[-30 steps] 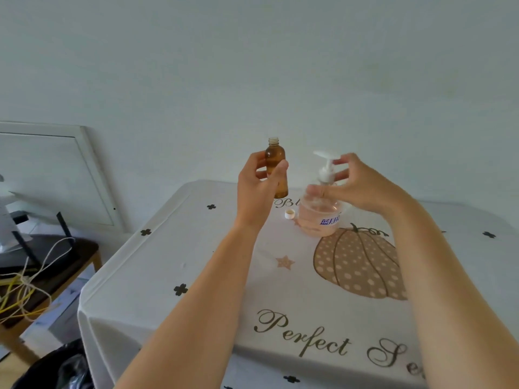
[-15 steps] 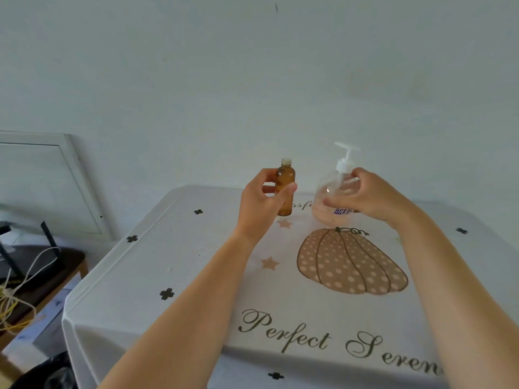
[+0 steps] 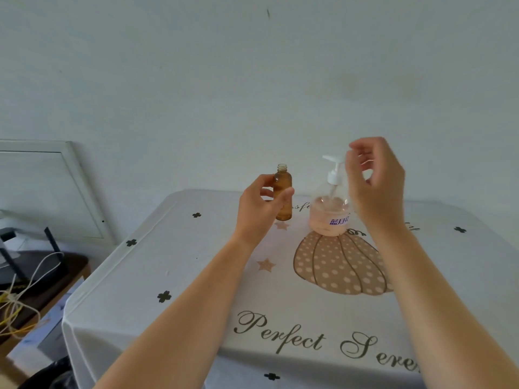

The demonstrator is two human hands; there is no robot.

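Observation:
A small amber bottle (image 3: pixel 283 200) without a cap stands upright on the tablecloth (image 3: pixel 174 265) at the far middle. My left hand (image 3: pixel 259 204) curls round it, thumb across its front and fingers at its left side. Just right of it stands a clear pump bottle (image 3: pixel 328 217), holding pink liquid, with a white pump head and a blue-lettered label. My right hand (image 3: pixel 375 181) hovers beside and above the pump head with fingers loosely curled, holding nothing and not touching the bottle.
The white cloth carries a pumpkin print (image 3: pixel 337 265) and script lettering near the front edge. At left, a low dark side table (image 3: pixel 42 279) holds a router and loose cables. A framed panel (image 3: pixel 70 192) leans on the wall.
My right hand has let go of the pump bottle and risen beside its pump head. The amber bottle has come down onto the cloth, still in my left hand.

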